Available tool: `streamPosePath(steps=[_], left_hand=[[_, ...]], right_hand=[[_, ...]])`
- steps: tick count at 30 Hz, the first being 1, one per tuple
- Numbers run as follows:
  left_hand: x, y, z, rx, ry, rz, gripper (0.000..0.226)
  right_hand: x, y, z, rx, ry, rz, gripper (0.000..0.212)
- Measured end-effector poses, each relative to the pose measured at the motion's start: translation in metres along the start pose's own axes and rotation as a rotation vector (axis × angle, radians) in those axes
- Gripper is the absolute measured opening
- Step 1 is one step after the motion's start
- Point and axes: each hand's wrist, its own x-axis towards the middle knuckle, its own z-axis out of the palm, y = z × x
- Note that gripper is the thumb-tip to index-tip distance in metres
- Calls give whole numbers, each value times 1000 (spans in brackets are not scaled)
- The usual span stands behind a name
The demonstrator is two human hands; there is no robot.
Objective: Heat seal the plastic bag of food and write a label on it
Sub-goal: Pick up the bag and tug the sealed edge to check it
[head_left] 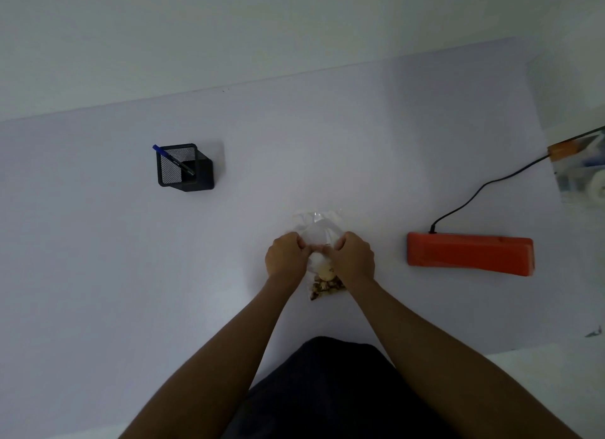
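Observation:
A clear plastic bag (317,229) with brown and pale food (325,284) at its near end lies on the white table in the middle of the head view. My left hand (285,254) grips the bag's left side and my right hand (353,258) grips its right side, thumbs nearly meeting over the middle. The bag's open far end sticks out beyond my fingers. An orange heat sealer (469,253) lies to the right, apart from my hands. A blue-capped pen (173,158) stands in a black mesh holder (185,168) at the far left.
A black cable (481,189) runs from the sealer's back edge to the far right. The white table (98,258) meets a wall along its far edge. Blurred objects (579,166) sit past the table's right edge. My dark clothing shows at the bottom.

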Motion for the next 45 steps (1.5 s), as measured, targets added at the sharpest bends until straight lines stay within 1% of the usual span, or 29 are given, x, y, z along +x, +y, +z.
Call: streamPosePath(steps=[4, 6, 12, 16, 19, 22, 24, 25, 27, 30, 35, 37, 40, 41, 43, 45], left_hand=[[2, -1, 0, 7, -11, -6, 24], [3, -1, 0, 9, -14, -8, 25], [6, -2, 1, 9, -27, -11, 25], [9, -4, 0, 17, -46, 19, 27], [8, -2, -1, 50, -38, 53, 41], [5, 3, 0, 140, -26, 95, 60], [5, 5, 1, 166, -22, 88, 65], [6, 6, 2, 163, -24, 78, 65], [6, 5, 2, 155, -31, 66, 57], [9, 2, 0, 123, -53, 32, 45], [10, 1, -4, 101, -68, 20, 34], [9, 1, -5, 104, -70, 31, 36], [7, 5, -6, 184, -65, 70, 46], [6, 7, -7, 202, -65, 77, 45], [4, 10, -9, 200, -75, 76, 36], [1, 11, -12, 196, -85, 66, 28]], right_hand=[[8, 6, 0, 37, -10, 18, 45], [9, 10, -1, 78, 1, 20, 40], [10, 15, -3, 169, 10, 17, 36], [9, 19, 1, 197, 15, -2, 32], [8, 20, 3, 180, 36, -4, 28], [6, 16, 2, 148, 30, -1, 38], [5, 13, 2, 106, 29, -3, 44], [5, 13, 2, 98, 30, -1, 44], [6, 13, 3, 103, 28, 10, 42], [8, 16, 5, 129, 37, 8, 35], [7, 15, 6, 141, 47, 18, 23], [7, 12, 3, 147, 48, 35, 27], [5, 5, -2, 110, 13, 50, 42], [5, 4, -1, 95, 9, 46, 42], [3, 1, 0, 87, 7, 53, 37], [2, 0, 2, 96, 16, 51, 25]])
